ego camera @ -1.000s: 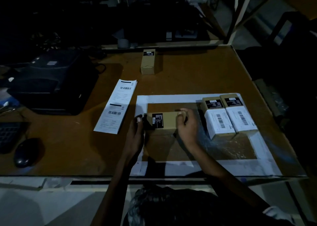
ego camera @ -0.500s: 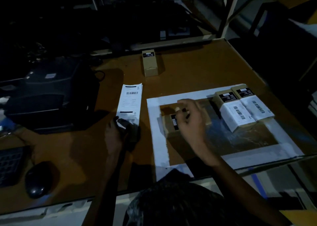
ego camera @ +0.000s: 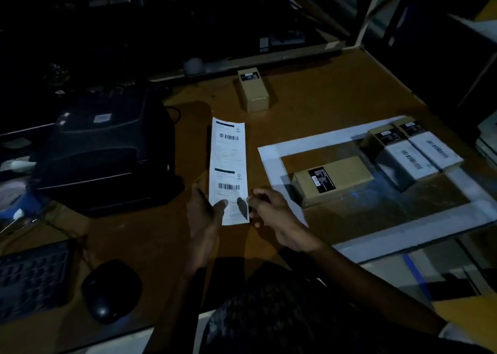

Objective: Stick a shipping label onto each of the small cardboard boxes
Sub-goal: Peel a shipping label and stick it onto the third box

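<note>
Fingers of both hands pinch the near end of the label strip [ego camera: 228, 165]: the left hand [ego camera: 204, 216] on its left edge with the thumb on top, the right hand [ego camera: 271, 213] at its right corner. Right of the strip lies an unlabelled box [ego camera: 333, 178] inside the white tape frame [ego camera: 271, 162]; beyond it sit two labelled boxes [ego camera: 411, 152], and a fourth box [ego camera: 252, 91] lies past the strip's far end.

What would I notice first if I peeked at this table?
Probably the long white label strip, bright in the dim middle of the brown table, its near end pinched by the left hand and right hand. To its right, a plain cardboard box lies inside a white taped frame, with two labelled boxes beyond it.
</note>
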Demonstrator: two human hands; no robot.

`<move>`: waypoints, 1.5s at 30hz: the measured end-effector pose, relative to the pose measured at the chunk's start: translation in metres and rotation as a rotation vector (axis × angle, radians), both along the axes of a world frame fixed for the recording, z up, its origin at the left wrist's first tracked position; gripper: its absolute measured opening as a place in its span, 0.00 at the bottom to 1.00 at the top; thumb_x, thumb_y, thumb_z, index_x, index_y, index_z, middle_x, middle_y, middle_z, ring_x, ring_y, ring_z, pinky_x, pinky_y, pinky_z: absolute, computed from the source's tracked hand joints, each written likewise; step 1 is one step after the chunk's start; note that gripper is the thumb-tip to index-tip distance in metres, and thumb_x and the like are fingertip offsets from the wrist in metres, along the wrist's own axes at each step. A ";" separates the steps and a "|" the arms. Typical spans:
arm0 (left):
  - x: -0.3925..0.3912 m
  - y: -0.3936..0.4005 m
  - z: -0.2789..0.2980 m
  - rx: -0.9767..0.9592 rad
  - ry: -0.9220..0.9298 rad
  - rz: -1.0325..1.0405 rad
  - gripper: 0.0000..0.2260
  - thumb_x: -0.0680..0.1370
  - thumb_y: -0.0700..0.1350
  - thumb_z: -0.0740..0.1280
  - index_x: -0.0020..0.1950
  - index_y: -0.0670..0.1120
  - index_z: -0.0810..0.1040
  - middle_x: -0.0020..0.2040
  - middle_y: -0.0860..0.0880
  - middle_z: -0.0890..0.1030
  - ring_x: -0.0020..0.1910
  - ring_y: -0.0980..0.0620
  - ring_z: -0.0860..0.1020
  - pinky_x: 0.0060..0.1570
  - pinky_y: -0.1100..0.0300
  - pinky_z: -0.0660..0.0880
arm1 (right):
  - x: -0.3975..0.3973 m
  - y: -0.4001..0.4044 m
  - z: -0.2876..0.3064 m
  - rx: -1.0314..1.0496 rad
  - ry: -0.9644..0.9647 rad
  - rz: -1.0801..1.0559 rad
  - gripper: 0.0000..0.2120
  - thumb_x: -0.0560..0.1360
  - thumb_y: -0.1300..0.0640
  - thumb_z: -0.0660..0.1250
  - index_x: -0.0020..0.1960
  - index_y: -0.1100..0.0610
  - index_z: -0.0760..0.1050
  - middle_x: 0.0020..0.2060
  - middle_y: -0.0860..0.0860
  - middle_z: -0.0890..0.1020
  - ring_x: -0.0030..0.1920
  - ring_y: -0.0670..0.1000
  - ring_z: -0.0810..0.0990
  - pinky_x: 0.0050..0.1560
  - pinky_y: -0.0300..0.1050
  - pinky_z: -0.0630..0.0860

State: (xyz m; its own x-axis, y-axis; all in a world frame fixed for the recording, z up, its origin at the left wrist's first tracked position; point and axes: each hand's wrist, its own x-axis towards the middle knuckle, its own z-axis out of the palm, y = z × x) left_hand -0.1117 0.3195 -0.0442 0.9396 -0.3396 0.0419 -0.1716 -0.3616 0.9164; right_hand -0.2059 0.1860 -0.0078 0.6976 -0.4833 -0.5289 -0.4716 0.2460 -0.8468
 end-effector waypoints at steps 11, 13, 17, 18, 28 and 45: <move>-0.001 0.023 0.028 -0.033 -0.016 -0.114 0.10 0.76 0.54 0.66 0.44 0.49 0.81 0.41 0.60 0.83 0.42 0.63 0.82 0.30 0.68 0.75 | 0.011 -0.020 0.012 -0.059 -0.120 -0.122 0.09 0.80 0.45 0.67 0.57 0.47 0.80 0.54 0.47 0.84 0.46 0.48 0.80 0.35 0.40 0.72; 0.002 0.028 0.030 -0.025 -0.006 -0.122 0.09 0.78 0.53 0.65 0.47 0.50 0.82 0.42 0.59 0.84 0.42 0.64 0.82 0.32 0.66 0.76 | 0.013 -0.024 0.019 -0.104 -0.179 -0.132 0.10 0.79 0.46 0.68 0.58 0.46 0.81 0.55 0.46 0.84 0.48 0.47 0.80 0.37 0.41 0.73; 0.010 0.033 0.036 -0.010 0.006 -0.115 0.09 0.83 0.47 0.64 0.52 0.45 0.82 0.46 0.53 0.86 0.44 0.56 0.84 0.36 0.60 0.78 | 0.014 -0.029 0.031 -0.145 -0.323 -0.118 0.09 0.80 0.50 0.68 0.52 0.55 0.83 0.43 0.51 0.84 0.39 0.47 0.77 0.33 0.41 0.72; 0.012 0.033 0.038 -0.004 0.017 -0.107 0.09 0.83 0.46 0.63 0.52 0.45 0.82 0.45 0.53 0.85 0.44 0.56 0.84 0.35 0.61 0.77 | 0.013 -0.030 0.034 -0.145 -0.340 -0.099 0.10 0.80 0.51 0.68 0.50 0.57 0.83 0.41 0.50 0.84 0.37 0.47 0.76 0.32 0.41 0.71; -0.009 0.011 0.049 -0.189 0.064 0.049 0.07 0.83 0.44 0.63 0.51 0.45 0.81 0.47 0.50 0.86 0.46 0.53 0.85 0.40 0.56 0.82 | -0.012 -0.021 0.024 0.091 -0.315 0.203 0.13 0.79 0.52 0.69 0.58 0.60 0.81 0.52 0.56 0.86 0.48 0.56 0.83 0.40 0.45 0.76; -0.046 -0.022 0.065 -0.134 -0.378 -0.140 0.12 0.74 0.47 0.76 0.56 0.48 0.81 0.56 0.51 0.80 0.57 0.54 0.79 0.49 0.49 0.80 | -0.030 -0.049 0.003 -0.299 -0.489 0.254 0.08 0.76 0.63 0.72 0.54 0.57 0.84 0.47 0.49 0.86 0.51 0.47 0.84 0.55 0.44 0.80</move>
State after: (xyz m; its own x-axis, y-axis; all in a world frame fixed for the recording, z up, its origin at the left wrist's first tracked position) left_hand -0.1575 0.2978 0.0212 0.7948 -0.4308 0.4274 -0.5439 -0.1933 0.8166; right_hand -0.2363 0.1371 -0.0048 0.9374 -0.3480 0.0126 -0.0252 -0.1038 -0.9943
